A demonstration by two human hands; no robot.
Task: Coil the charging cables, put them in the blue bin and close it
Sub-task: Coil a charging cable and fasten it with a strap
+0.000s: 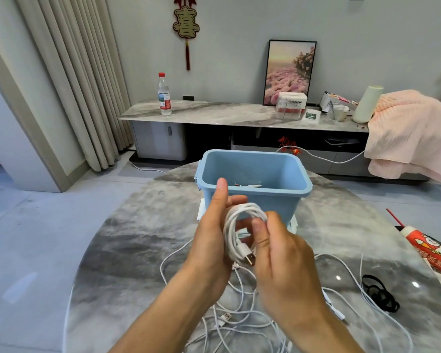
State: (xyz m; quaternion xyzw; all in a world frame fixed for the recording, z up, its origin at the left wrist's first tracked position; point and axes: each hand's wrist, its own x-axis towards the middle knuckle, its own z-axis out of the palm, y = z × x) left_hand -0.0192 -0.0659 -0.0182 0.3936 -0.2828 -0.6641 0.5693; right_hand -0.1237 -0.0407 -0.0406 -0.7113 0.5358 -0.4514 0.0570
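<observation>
2 hands up: left hand [211, 240] & right hand [285, 253], w/ 1 coiled white cable [239, 225] between them, 1 USB plug [250, 259] hanging off it. 1 blue bin [255, 174] just beyond the hands, lid off. Loose white cables [239, 324] under & right of the hands: several, tangled, exact no. can't tell. 1 black cable [379, 291] well right of right hand. 1 water bottle [164, 95] far beyond left hand.

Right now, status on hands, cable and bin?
Left hand and right hand both hold the coiled white cable. Blue bin open, just behind. More loose cables on table, nothing blocking.
</observation>
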